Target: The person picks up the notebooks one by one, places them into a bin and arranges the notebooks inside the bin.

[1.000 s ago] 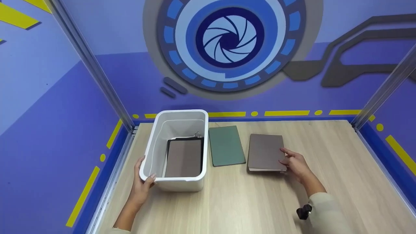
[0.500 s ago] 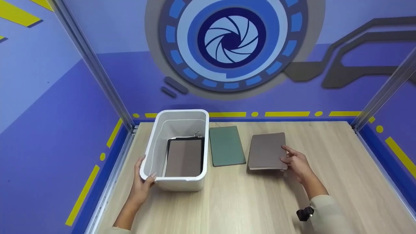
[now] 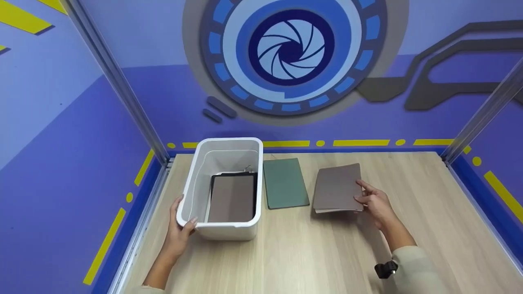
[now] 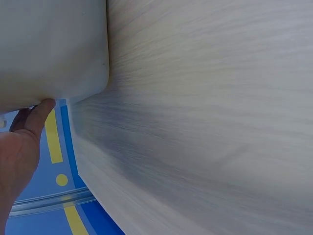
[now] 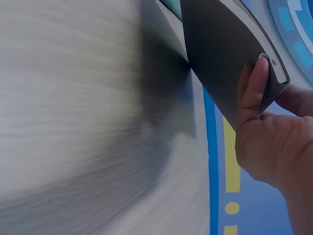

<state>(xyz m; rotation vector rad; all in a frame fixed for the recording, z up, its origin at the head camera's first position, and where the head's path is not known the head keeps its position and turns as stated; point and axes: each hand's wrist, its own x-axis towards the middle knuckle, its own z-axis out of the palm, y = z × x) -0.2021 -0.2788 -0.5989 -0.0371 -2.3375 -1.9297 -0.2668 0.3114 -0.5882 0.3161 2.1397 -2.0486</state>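
Observation:
A brown notebook (image 3: 337,188) is tilted, its right side lifted off the table. My right hand (image 3: 376,205) pinches it by the right edge, thumb on the cover and fingers beneath, as the right wrist view also shows with the notebook's underside (image 5: 225,54). With my left hand (image 3: 178,234) I grip the near left corner of a white bin (image 3: 253,232), thumb over the rim. Inside the bin lies another brown notebook (image 3: 232,199) on top of something black-edged. Between bin and lifted notebook, a green notebook (image 3: 286,183) lies flat on the table.
The wooden table (image 3: 294,253) meets a blue and purple wall (image 3: 163,102) at the back. Metal posts (image 3: 118,81) stand at its back corners. A small black device (image 3: 386,269) sits at my right wrist.
My right hand has raised the right side of the brown notebook, tilting it up from the table and shifting slightly right. My left hand stays on the bin.

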